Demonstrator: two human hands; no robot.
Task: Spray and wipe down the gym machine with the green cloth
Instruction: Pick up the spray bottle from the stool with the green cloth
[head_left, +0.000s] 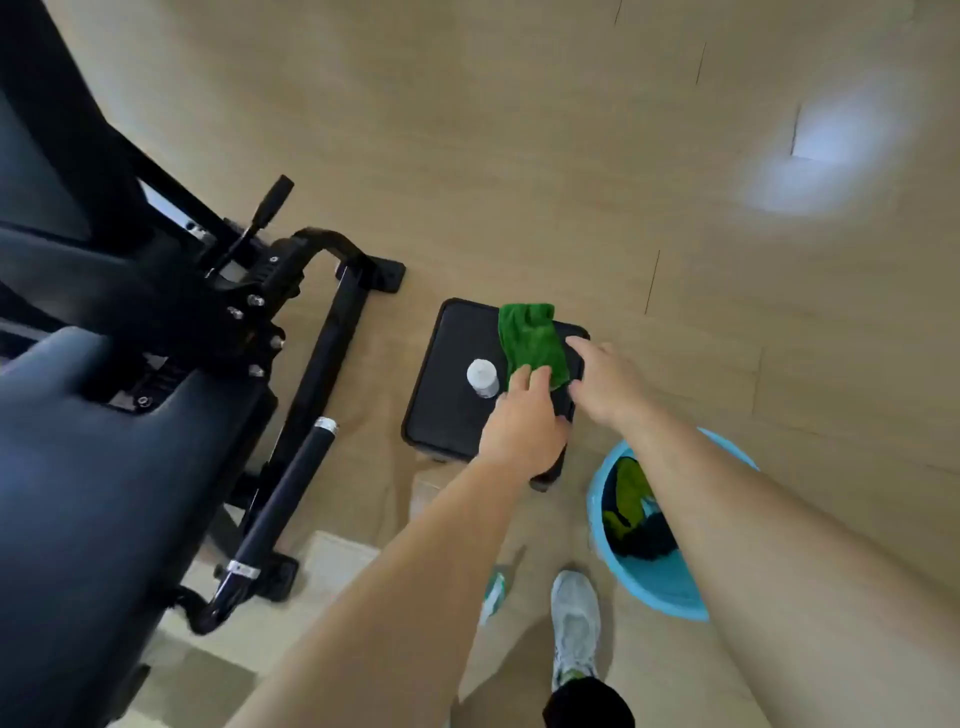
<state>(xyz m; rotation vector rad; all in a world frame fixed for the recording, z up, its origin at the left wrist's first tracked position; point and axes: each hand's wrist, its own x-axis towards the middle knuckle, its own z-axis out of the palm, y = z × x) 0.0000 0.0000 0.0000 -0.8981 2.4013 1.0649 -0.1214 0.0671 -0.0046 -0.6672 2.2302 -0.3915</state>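
Observation:
A green cloth (531, 339) lies draped over the far right part of a low black stool (447, 395) on the floor. A clear spray bottle with a white cap (483, 378) stands upright on the stool, just left of the cloth. My left hand (522, 421) reaches down and its fingertips touch the cloth's near end. My right hand (605, 382) hovers with straight fingers just right of the cloth, over the stool's right edge. The black gym machine (130, 322) fills the left side, with a padded seat and a metal frame.
A light blue bucket (670, 587) holding yellow-green and dark cloths stands on the wooden floor right of the stool, under my right forearm. My feet in white shoes (574, 626) are at the bottom. The machine's foot bar (332, 338) lies left of the stool.

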